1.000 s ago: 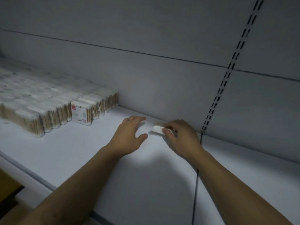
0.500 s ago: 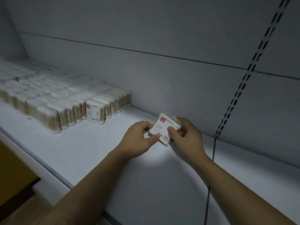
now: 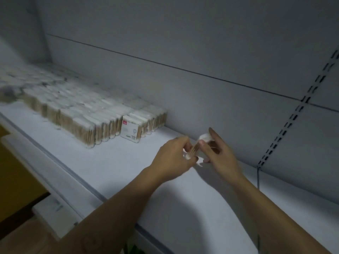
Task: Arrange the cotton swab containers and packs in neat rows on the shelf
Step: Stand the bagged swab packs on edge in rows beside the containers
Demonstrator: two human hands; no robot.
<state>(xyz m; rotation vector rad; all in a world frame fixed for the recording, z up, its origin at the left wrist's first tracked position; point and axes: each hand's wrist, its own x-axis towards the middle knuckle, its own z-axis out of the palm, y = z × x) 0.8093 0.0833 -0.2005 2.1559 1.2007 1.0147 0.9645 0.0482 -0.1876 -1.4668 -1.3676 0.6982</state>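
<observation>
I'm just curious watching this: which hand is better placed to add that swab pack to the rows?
Left, probably. The left hand and right hand both pinch the pack, but the left is nearer the rows standing leftward on the shelf.

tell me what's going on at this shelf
A person holds one pack of cotton swabs between both hands, just above the white shelf. The left hand pinches its lower end and the right hand its upper end. To the left, rows of packs already stand along the back wall, with a labelled pack at the near end. The held pack is not yet in a row.
</observation>
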